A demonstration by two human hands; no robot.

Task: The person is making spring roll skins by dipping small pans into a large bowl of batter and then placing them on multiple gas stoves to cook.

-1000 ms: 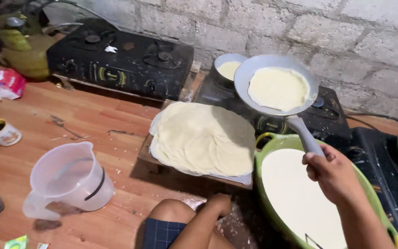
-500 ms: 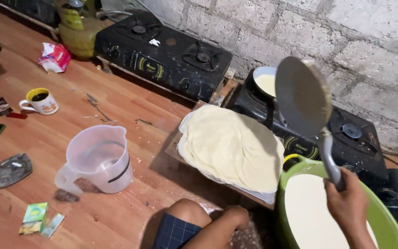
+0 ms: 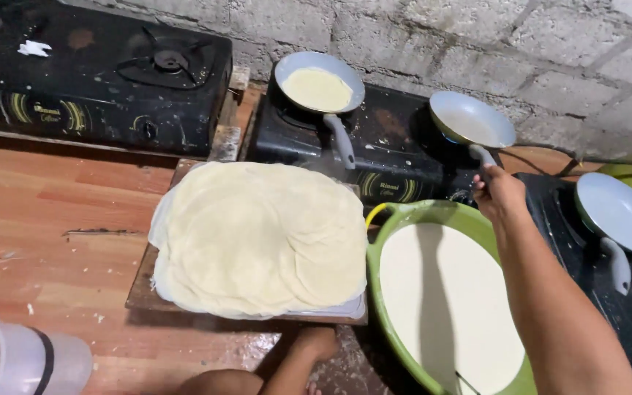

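A rough grey block wall [image 3: 477,51] backs a reddish wooden floor [image 3: 60,212] on which the burners and vessels sit low. Judged from what lies here, the work is well along but not finished: a thick stack of thin pale crepes [image 3: 257,238] already covers the wooden board [image 3: 144,292] in the middle of the floor, while the big green basin [image 3: 393,219] at the board's right edge is nearly full of cream-coloured batter [image 3: 448,307], so much is left to cook. On the black stove [image 3: 374,146] by the wall, behind the board, the left pan [image 3: 319,82] holds a round of batter setting, and the middle pan [image 3: 471,118] shows only a thin pale film. The right hand [image 3: 499,192] has its fingers clamped round this pan's handle, over the stove's front edge. A third pan [image 3: 619,213], further right, looks bare. The left hand [image 3: 316,344] rests on the floor at the board's near edge; whether its fingers are curled or spread cannot be told. A translucent plastic jug [image 3: 16,358] stands at the near left corner.
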